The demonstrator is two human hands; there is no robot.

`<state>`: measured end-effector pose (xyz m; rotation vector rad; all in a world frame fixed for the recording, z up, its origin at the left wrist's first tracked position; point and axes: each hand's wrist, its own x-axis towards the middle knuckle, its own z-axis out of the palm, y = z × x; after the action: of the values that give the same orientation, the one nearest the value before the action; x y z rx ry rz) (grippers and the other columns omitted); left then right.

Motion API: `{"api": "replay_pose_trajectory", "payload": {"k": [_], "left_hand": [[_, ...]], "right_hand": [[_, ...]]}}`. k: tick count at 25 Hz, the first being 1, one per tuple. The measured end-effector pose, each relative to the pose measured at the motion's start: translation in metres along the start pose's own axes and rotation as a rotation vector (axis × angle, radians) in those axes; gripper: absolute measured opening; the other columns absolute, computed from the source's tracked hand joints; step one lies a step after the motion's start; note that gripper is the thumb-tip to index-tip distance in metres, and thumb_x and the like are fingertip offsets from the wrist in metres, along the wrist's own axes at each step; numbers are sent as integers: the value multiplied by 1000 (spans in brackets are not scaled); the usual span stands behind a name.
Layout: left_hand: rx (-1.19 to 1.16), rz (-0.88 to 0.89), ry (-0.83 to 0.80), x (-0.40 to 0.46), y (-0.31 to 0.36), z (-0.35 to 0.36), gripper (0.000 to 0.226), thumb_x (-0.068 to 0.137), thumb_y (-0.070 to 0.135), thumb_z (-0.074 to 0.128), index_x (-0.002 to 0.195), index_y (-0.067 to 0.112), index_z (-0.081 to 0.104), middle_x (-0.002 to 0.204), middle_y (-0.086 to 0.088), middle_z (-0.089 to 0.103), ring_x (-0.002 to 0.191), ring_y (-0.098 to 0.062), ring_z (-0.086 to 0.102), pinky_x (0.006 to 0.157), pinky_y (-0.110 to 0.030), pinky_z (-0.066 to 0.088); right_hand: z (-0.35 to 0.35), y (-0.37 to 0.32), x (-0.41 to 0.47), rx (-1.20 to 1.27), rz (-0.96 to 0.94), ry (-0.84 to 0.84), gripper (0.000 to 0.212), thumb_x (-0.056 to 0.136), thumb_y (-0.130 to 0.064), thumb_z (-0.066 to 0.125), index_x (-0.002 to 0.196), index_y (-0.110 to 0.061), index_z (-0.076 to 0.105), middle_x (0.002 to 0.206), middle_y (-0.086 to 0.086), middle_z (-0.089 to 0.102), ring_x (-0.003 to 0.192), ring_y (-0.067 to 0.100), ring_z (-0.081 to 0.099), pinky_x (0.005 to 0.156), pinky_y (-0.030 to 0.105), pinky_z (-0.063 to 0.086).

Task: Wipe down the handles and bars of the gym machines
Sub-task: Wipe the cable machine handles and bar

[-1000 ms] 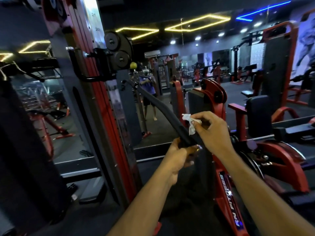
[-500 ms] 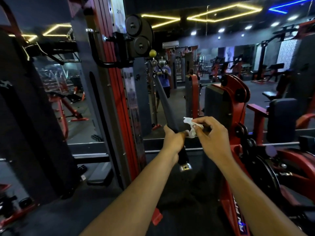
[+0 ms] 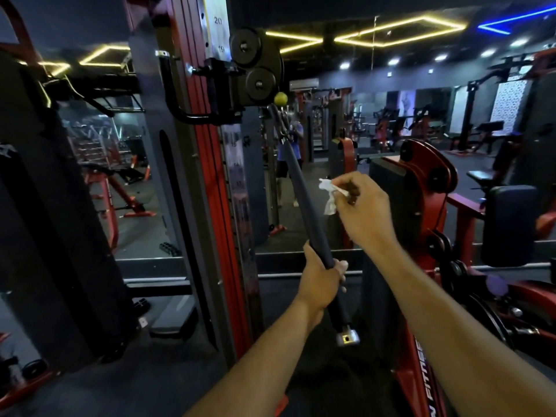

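Bar: we see the black bar [image 3: 304,203] at centre, its long axis steeply tilted, upper end far by the yellow ball [image 3: 280,98] under the pulley block [image 3: 254,70], metal end cap [image 3: 347,337] near and lower right.
Left hand: our left hand [image 3: 320,279] grips the bar's lower part, fingers wrapped round it.
Right hand: our right hand [image 3: 361,210] pinches a white wipe [image 3: 329,195] between thumb and fingertips, just right of the bar; whether it touches, we cannot tell.
Surroundings: red upright [image 3: 207,176] left, red machine [image 3: 427,188] right.

A wall mirror [image 3: 144,182] reflects red benches, under yellow ceiling light strips [image 3: 400,34].
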<state>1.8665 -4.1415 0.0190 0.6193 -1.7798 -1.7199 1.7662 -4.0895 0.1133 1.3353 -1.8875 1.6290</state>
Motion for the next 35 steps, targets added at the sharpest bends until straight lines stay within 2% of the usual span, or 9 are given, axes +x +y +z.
{"api": "replay_pose_trajectory", "payload": {"k": [6,9,11,15,19,25,29,32,35], "left_hand": [[130,-38,-250,30,-8,-47,66,97,33,70,147,40,29,136,14,57,120,-9,61,101,-33,52],[299,15,-341,60,9,-90,46,101,33,63,143,34,44,125,14,62,108,-5,64,96,-36,56],[390,138,-319,90,25,-126,35,101,27,63,132,35,50,118,15,62,102,0,62,89,-24,53],[692,386,-205,174,56,-180,44,96,16,70,137,22,56,131,-3,59,102,-7,62,93,-23,51],[891,435,-38,258,80,-211,58,97,35,68,149,27,43,145,0,43,124,-22,57,104,-46,50],[920,477,127,364,111,-213,86,97,34,69,163,20,15,165,-7,22,147,-31,35,115,-47,40],[1106,580,20,431,136,-205,96,94,22,71,164,18,6,172,-5,8,157,-28,11,126,-48,18],[1402,648,-58,471,158,-202,82,87,18,72,158,18,31,164,-6,30,155,-27,19,127,-51,8],[1374,729,-169,494,176,-205,29,83,17,75,101,24,54,110,-6,54,115,-32,57,93,-36,42]], "right_hand": [[94,6,39,-281,-83,-44,19,96,-11,62,112,-21,64,114,-2,56,104,13,54,81,15,43],[120,15,45,-403,-77,-83,23,97,-12,60,118,-21,62,119,-1,52,109,16,50,83,23,45],[129,21,48,-445,-48,-76,23,97,-12,60,119,-21,62,119,-2,51,108,15,49,85,27,48],[127,22,66,-514,-33,-13,19,95,-13,61,112,-23,63,113,-5,52,98,9,47,80,20,45],[115,31,80,-537,20,-5,13,96,-19,59,104,-27,65,99,-11,53,84,7,54,67,20,42],[123,53,130,-609,34,-70,16,93,-17,59,94,-32,64,95,-14,55,85,10,58,75,38,54],[141,75,180,-563,49,21,16,93,-14,60,95,-29,67,100,-10,60,89,12,59,81,39,53],[158,85,215,-632,77,-2,15,95,-17,60,98,-30,66,106,-9,63,95,15,59,83,38,52],[170,90,234,-609,67,-26,15,94,-16,63,95,-30,67,101,-8,66,90,12,61,81,35,52]]}}
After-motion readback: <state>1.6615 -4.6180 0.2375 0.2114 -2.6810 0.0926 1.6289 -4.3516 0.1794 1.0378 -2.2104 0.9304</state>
